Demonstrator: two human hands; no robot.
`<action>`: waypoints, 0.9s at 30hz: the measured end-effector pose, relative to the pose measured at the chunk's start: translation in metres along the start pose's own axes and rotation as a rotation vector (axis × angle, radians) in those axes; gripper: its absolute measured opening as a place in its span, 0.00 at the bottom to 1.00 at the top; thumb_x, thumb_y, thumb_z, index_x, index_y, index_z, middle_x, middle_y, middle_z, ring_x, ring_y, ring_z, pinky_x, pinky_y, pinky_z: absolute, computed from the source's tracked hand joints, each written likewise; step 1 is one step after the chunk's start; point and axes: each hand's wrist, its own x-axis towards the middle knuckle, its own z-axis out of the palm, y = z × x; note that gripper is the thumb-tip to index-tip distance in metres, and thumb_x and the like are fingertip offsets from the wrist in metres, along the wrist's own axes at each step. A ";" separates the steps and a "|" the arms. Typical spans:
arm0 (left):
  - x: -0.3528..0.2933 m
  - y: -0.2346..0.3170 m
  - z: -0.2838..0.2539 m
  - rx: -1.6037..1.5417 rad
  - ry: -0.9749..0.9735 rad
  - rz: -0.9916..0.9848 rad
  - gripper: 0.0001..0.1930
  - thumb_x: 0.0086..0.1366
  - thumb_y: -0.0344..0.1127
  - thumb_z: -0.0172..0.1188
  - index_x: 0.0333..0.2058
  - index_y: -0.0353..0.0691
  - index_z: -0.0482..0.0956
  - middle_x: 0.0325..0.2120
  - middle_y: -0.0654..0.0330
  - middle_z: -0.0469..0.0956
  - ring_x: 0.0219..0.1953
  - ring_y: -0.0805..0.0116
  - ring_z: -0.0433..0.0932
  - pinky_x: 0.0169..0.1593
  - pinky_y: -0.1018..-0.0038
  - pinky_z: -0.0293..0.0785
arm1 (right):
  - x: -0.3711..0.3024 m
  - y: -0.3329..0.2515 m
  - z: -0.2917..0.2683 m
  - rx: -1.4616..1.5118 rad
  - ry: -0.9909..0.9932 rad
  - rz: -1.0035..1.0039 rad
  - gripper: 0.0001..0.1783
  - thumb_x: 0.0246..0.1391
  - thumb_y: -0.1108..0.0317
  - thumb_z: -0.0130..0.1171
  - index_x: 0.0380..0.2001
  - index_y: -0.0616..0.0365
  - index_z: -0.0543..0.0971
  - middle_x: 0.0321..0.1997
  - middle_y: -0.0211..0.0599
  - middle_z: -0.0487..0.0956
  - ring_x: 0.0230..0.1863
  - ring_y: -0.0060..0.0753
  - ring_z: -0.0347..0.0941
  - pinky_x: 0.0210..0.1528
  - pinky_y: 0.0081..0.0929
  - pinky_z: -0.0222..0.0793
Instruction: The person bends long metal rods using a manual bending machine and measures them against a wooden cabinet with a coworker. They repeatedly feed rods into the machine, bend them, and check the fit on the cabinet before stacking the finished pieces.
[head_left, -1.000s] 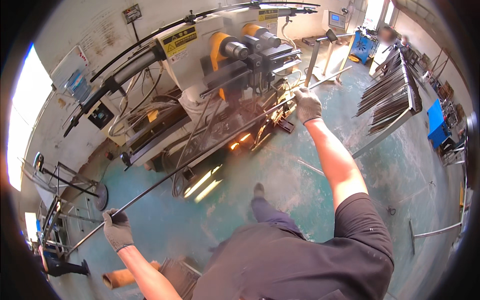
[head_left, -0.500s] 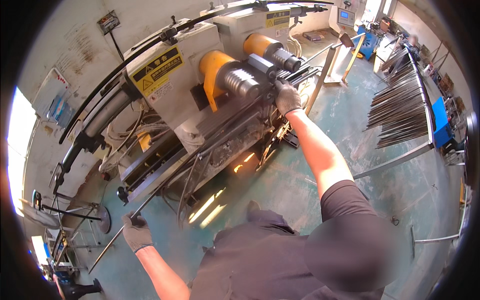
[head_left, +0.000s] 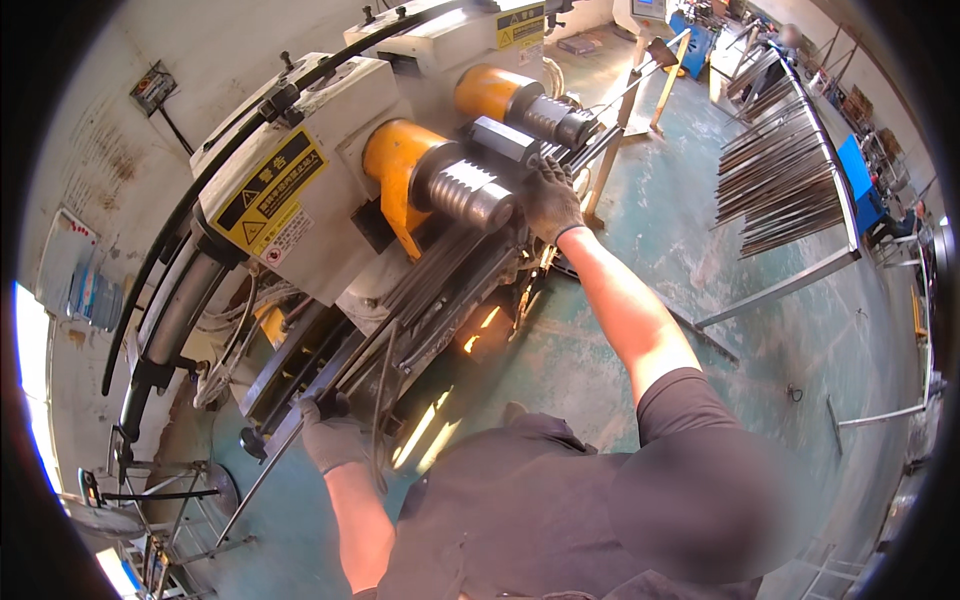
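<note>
Left hand (head_left: 332,434): our fingers closed round the rod (head_left: 260,484).
Right hand (head_left: 552,204): fingers beside the ridged roller (head_left: 470,194); grip hidden, we cannot tell.
Progress: rod alongside machine (head_left: 350,255), not yet let go.

Left hand (head_left: 335,440): in a grey-brown knit glove (head_left: 340,447), darker about the fingers
Right hand (head_left: 550,207): in a matching glove, matt and closely knit, its fingers smudged darker than its back
Cuffs: snug, ending at the wrists
Forearms (head_left: 622,305): bare between glove and sleeve
Right sleeve (head_left: 680,402): short, dark charcoal, loose, with a plain hem
Left sleeve (head_left: 366,594): only a dark edge shows at the bottom
Shirt (head_left: 500,510): the same dark charcoal, softly creased; its right side is lost in a rounded blur
Trousers (head_left: 553,431): a dark, faintly purplish, folded strip
Shoe (head_left: 514,411): a blunt brownish tip, too little to tell more
</note>
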 end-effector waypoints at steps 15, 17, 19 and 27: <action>0.006 0.084 -0.087 0.090 -0.094 0.081 0.18 0.75 0.48 0.63 0.48 0.36 0.81 0.35 0.60 0.82 0.33 0.68 0.78 0.35 0.77 0.75 | 0.048 0.055 0.002 0.135 -0.169 0.313 0.30 0.67 0.42 0.50 0.56 0.55 0.82 0.63 0.50 0.81 0.65 0.53 0.76 0.69 0.48 0.67; 0.000 0.083 -0.077 0.056 0.093 0.080 0.17 0.75 0.47 0.63 0.48 0.36 0.81 0.34 0.61 0.82 0.33 0.68 0.78 0.34 0.76 0.76 | 0.049 0.053 0.011 0.192 -0.230 0.387 0.31 0.68 0.42 0.49 0.55 0.57 0.82 0.61 0.51 0.81 0.64 0.54 0.77 0.68 0.47 0.69; -0.002 0.080 -0.074 0.023 0.174 0.082 0.17 0.75 0.46 0.63 0.48 0.36 0.81 0.34 0.61 0.82 0.33 0.69 0.78 0.34 0.75 0.76 | 0.047 0.057 0.010 0.198 -0.167 0.383 0.33 0.68 0.41 0.48 0.55 0.58 0.82 0.60 0.52 0.82 0.63 0.55 0.78 0.66 0.47 0.70; -0.003 0.055 -0.049 0.090 0.124 0.083 0.15 0.75 0.43 0.63 0.47 0.36 0.81 0.33 0.63 0.81 0.33 0.70 0.78 0.33 0.77 0.75 | 0.052 0.054 0.021 0.194 -0.175 0.402 0.34 0.68 0.39 0.49 0.55 0.59 0.81 0.60 0.52 0.82 0.62 0.54 0.78 0.65 0.47 0.71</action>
